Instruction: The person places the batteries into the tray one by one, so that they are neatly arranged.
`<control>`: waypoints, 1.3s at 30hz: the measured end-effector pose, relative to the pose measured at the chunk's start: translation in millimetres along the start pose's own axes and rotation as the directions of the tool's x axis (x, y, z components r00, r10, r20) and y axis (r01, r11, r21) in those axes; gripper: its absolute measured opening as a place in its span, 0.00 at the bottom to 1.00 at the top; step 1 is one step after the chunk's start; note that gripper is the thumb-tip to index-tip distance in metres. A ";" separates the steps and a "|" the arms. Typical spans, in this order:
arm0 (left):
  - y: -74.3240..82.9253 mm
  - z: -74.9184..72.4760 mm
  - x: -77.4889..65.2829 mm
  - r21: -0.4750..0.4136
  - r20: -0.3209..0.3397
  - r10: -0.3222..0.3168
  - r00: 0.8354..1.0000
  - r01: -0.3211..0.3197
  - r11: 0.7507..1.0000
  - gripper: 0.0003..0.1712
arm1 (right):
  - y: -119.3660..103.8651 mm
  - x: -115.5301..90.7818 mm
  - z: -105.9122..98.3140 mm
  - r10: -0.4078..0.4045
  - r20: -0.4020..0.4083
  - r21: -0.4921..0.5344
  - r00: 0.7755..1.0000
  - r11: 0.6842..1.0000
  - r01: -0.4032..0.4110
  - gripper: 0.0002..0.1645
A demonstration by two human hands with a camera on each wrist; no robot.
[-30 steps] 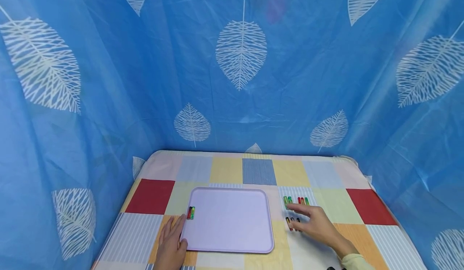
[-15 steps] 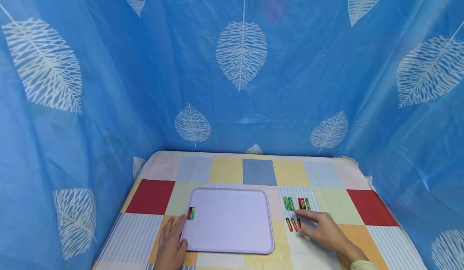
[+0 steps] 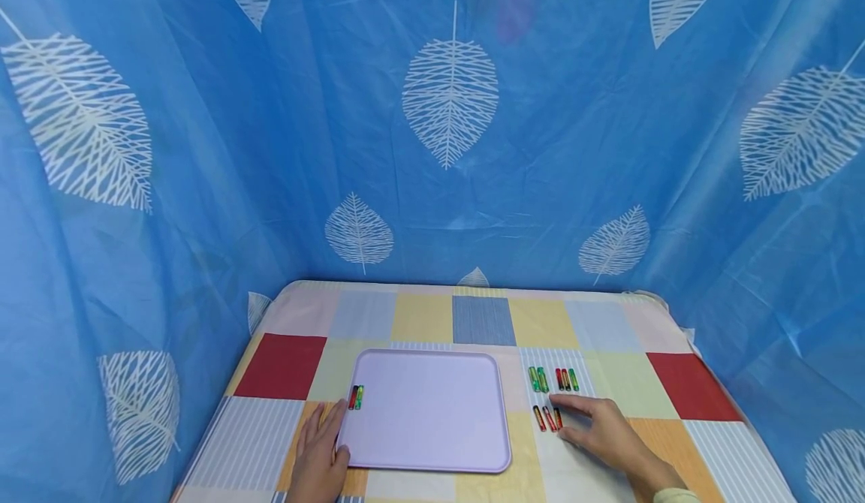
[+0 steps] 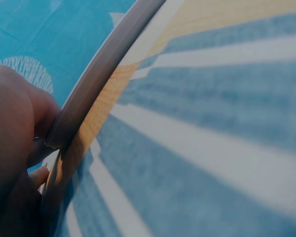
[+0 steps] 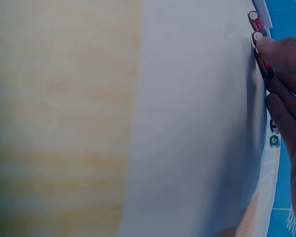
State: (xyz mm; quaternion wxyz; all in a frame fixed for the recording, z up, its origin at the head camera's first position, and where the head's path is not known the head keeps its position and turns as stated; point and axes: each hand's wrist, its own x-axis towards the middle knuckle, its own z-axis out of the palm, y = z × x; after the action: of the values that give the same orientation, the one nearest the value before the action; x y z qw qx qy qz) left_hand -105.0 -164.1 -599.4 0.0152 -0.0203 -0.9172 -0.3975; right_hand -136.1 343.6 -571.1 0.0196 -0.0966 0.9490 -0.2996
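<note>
In the head view my left hand [image 3: 317,458] rests at the left edge of a lilac tray [image 3: 432,447], fingers extended along the rim. The left wrist view has this hand [image 4: 15,133] against the tray's edge [image 4: 98,74]. Two batteries, one red-and-black [image 3: 353,397] and one green [image 3: 360,397], lie side by side inside the tray. My right hand [image 3: 601,432] is over the cloth, thumb and forefinger apart around the rightmost red-and-black battery [image 3: 558,417]. In the right wrist view the thumb is close to this battery [image 5: 264,69]; whether it touches cannot be told.
Two more red batteries [image 3: 539,418] lie left of my right hand. Behind it are a green pair [image 3: 538,379] and a group of red and green batteries [image 3: 566,379]. A patchwork cloth [image 3: 483,319] covers the table; blue leaf-patterned curtains [image 3: 432,210] surround it.
My right hand has drawn back from the green batteries toward the near red-and-black ones, mostly in the first half second, then shifted only slightly. The left hand and tray have kept their places.
</note>
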 end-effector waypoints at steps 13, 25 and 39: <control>1.2 -1.6 0.5 -0.003 0.003 -0.005 1.000 0.005 1.000 0.42 | -5.5 3.4 -3.0 -0.029 -0.016 -0.025 0.999 0.999 0.029 0.26; 1.5 -1.8 2.1 -0.005 0.009 -0.011 1.000 0.011 1.000 0.43 | -27.4 27.5 -4.9 -0.186 -0.016 -0.003 0.982 0.983 0.186 0.25; 0.7 -0.4 0.6 -0.026 -0.001 -0.005 1.000 0.005 1.000 0.43 | -55.0 57.6 13.7 -0.327 0.011 0.028 0.945 0.945 0.327 0.26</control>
State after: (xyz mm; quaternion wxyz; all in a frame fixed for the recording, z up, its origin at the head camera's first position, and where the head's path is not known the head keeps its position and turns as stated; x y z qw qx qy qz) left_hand -105.6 -164.0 -598.5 0.0147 -0.0182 -0.9121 -0.4093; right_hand -181.8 280.5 -549.7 -0.0220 -0.2547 0.9157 -0.3100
